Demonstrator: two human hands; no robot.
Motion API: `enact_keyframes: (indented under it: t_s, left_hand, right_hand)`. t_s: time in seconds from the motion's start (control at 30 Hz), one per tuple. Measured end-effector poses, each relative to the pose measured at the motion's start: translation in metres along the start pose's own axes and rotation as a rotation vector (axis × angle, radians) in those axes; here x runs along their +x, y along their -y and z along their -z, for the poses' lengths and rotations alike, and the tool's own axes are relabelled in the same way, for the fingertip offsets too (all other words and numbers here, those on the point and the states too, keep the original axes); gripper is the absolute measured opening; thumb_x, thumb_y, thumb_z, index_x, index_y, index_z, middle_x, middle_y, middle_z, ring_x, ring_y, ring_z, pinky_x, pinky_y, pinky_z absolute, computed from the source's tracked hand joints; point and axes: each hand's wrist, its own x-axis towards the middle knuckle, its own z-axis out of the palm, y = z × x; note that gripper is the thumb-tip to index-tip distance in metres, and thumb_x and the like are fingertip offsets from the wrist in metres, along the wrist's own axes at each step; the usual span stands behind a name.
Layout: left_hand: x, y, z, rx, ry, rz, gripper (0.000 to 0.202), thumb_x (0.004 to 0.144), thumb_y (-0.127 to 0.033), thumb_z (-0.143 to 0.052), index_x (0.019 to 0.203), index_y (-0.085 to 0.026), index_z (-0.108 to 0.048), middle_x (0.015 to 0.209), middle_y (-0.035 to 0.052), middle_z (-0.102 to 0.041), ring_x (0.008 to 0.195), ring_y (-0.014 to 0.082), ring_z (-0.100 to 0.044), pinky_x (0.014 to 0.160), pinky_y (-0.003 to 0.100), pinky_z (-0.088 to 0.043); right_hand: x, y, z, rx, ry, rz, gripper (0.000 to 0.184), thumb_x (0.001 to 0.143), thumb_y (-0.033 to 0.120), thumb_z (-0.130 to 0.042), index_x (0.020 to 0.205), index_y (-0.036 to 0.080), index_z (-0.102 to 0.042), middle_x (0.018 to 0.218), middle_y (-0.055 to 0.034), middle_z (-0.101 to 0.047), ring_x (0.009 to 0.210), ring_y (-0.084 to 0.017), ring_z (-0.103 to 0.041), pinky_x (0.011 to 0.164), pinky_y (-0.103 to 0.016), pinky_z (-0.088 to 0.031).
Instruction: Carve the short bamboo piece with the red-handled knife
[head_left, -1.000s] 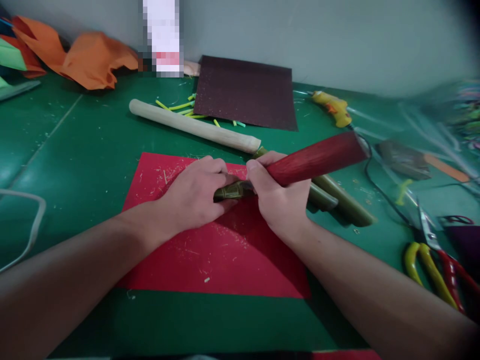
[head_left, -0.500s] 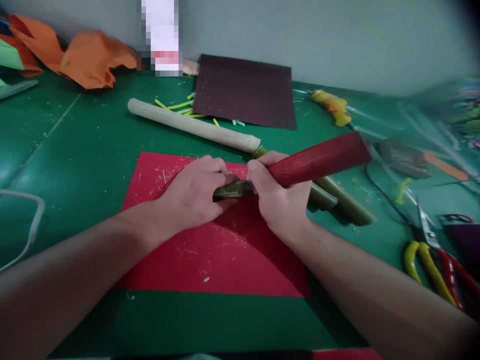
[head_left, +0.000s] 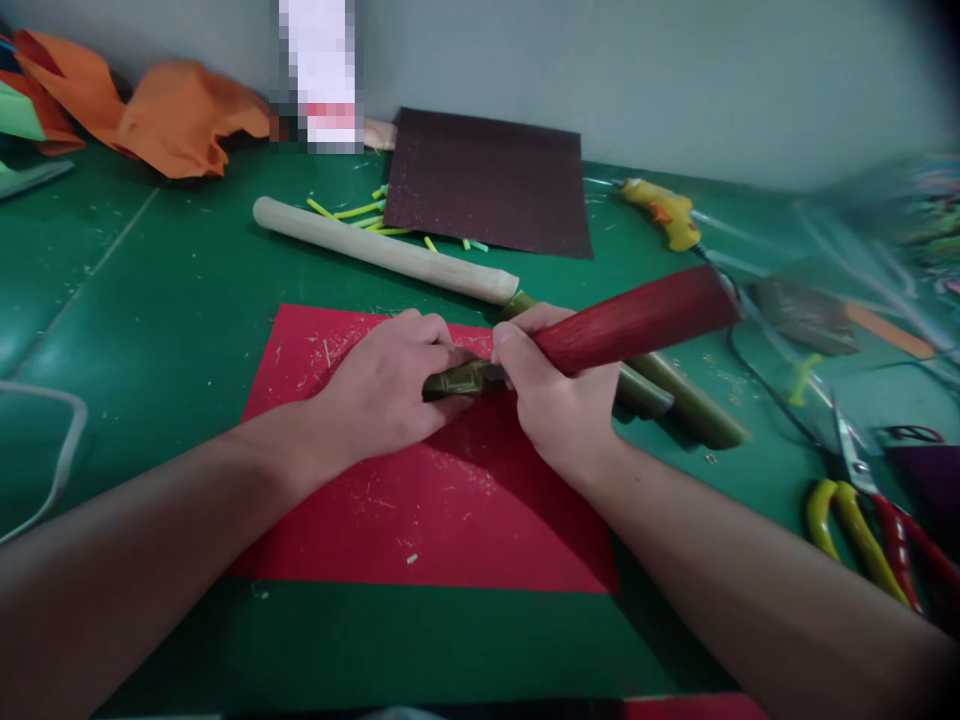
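My left hand [head_left: 390,385] is closed around a short olive-green bamboo piece [head_left: 452,383] and presses it down over the red sheet [head_left: 360,530]. Part of the bamboo is hidden under the fingers. In my right hand [head_left: 559,400] is a carving knife with a thick red wooden handle [head_left: 645,318], which points up to the right. A bit of its dark metal blade shows at the end of the bamboo, between the two hands; its exact shape is covered. Pale shavings are scattered over the red sheet.
A peeled pale stick [head_left: 382,250] lies behind the hands. Green bamboo tubes [head_left: 686,405] are right of my right hand. Further right are scissors [head_left: 855,490] with yellow and red handles. A yellow glue gun [head_left: 664,212], dark sheet [head_left: 491,185] and orange cloth [head_left: 180,115] lie at the back.
Hardly anything differs. Both hands, the bamboo and the knife keep their places, and the whole view has shifted only very slightly.
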Motion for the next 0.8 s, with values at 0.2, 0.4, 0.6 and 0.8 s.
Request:
enact_keyframes:
  t_s: [0.2,0.4,0.6,0.8]
  left_hand:
    - [0.0,-0.0004,0.0006,-0.027,0.004,0.01,0.021,0.088,-0.033,-0.065,0.097,-0.017,-0.076,0.093,0.0068,-0.064,0.086,0.0221,-0.055,0.077,0.039,-0.045]
    - [-0.0002,0.0016,0.0001,-0.015,-0.005,0.006,0.023,0.089,-0.033,-0.063,0.103,-0.018,-0.075,0.095,0.0069,-0.063,0.087,0.0219,-0.055,0.078,0.039,-0.046]
    - [0.0003,0.0,0.0009,-0.034,0.013,0.019,0.022,0.089,-0.034,-0.065,0.101,-0.018,-0.076,0.094,0.0068,-0.064,0.087,0.0223,-0.055,0.077,0.039,-0.045]
    - [0.0002,0.0013,0.001,-0.013,-0.006,0.0,0.021,0.089,-0.034,-0.065,0.098,-0.017,-0.074,0.094,0.0064,-0.064,0.086,0.0214,-0.054,0.077,0.038,-0.045]
  right_hand:
    - [-0.0017,0.0037,0.0013,0.004,0.018,-0.036,0.027,0.076,0.018,-0.061,0.051,0.023,-0.051,0.049,0.0047,-0.046,0.047,-0.01,-0.043,0.046,-0.027,-0.036]
    - [0.0004,-0.0019,0.0005,-0.001,-0.007,-0.016,0.025,0.08,0.022,-0.061,0.057,0.024,-0.053,0.052,0.004,-0.049,0.048,-0.011,-0.045,0.046,-0.027,-0.037]
    - [-0.0023,0.0022,0.0023,-0.036,0.035,-0.025,0.026,0.079,0.017,-0.061,0.055,0.022,-0.051,0.051,0.0053,-0.045,0.049,-0.01,-0.042,0.049,-0.027,-0.039]
    - [-0.0014,0.0023,0.0012,0.034,-0.019,-0.061,0.024,0.075,0.019,-0.06,0.052,0.022,-0.052,0.05,0.0045,-0.048,0.047,-0.01,-0.043,0.047,-0.027,-0.037]
